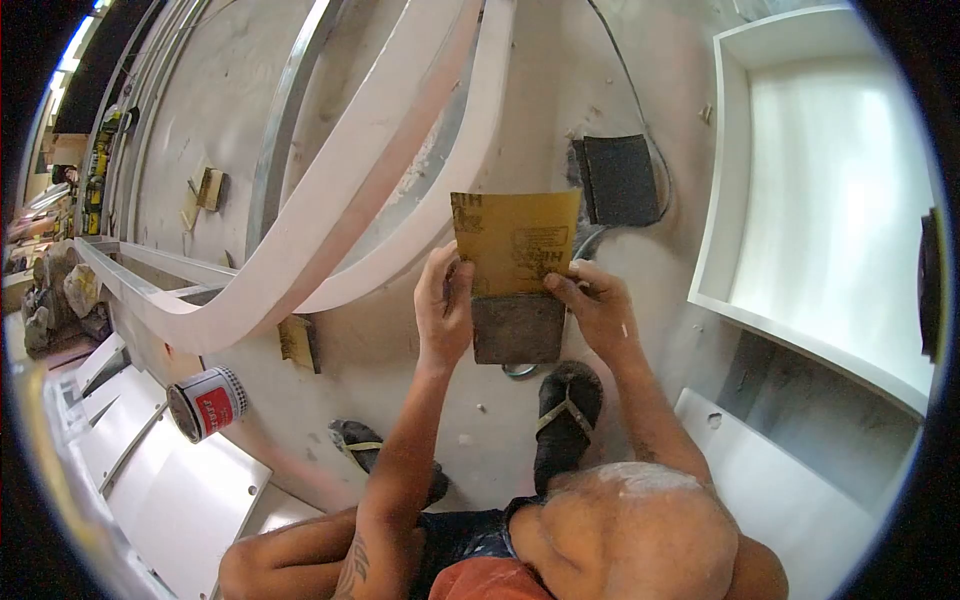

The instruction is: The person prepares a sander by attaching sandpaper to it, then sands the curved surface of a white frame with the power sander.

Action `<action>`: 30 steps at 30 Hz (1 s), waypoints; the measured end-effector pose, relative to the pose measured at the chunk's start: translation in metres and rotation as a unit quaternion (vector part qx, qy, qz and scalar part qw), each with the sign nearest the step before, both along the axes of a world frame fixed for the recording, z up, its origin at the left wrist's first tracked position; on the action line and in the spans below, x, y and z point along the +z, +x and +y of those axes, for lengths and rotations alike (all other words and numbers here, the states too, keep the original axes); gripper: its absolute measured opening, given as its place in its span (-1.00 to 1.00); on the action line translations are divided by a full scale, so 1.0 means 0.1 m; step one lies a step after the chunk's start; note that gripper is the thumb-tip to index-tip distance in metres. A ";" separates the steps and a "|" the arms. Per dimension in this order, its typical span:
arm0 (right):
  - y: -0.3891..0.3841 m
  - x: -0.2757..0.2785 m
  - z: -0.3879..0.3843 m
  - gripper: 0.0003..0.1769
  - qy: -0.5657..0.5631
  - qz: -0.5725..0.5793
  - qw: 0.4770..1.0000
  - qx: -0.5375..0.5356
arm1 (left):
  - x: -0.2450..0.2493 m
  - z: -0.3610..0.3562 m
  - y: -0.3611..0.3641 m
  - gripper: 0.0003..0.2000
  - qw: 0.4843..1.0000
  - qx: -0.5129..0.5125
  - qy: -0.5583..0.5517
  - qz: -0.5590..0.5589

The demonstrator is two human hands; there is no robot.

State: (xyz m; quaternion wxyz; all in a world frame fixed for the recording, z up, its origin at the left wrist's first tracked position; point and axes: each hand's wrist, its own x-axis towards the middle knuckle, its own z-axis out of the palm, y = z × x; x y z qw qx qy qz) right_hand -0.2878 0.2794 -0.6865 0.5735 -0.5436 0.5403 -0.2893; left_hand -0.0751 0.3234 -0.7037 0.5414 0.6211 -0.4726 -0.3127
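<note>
In front of me I hold a sheet of sandpaper (515, 235) between both hands. Its upper part shows a yellow-brown printed backing, while the lower part is dark and gritty. My left hand (444, 305) grips the left edge, thumb on the near face. At the right edge, my right hand (597, 308) pinches it between thumb and fingers. Beyond the sheet stands a curved white-and-pinkish piece (370, 170), its lower bend reaching to the left. On the floor past my right hand lies a dark rectangular pad (620, 180).
A tin with a red label (213, 403) stands at lower left, by white panels (180, 480). A large white open box (706, 240) is on the right, with another white panel (770, 500) nearer me. Metal bars (290, 130) rise at upper left; sandpaper scraps (297, 343) lie about.
</note>
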 end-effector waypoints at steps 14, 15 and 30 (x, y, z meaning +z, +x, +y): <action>0.09 0.01 -0.38 -0.64 0.029 0.064 0.995 0.068 | 0.05 -0.15 0.30 -0.57 0.993 -0.060 0.098 -0.036; 0.09 0.02 -0.39 -0.64 0.021 0.093 0.991 0.090 | 0.06 -0.13 0.34 -0.58 0.986 -0.060 0.143 -0.059; -0.13 -0.04 -0.37 -0.74 -0.096 -0.002 0.980 0.174 | -0.24 -0.07 0.61 -0.84 0.968 -0.150 0.137 0.146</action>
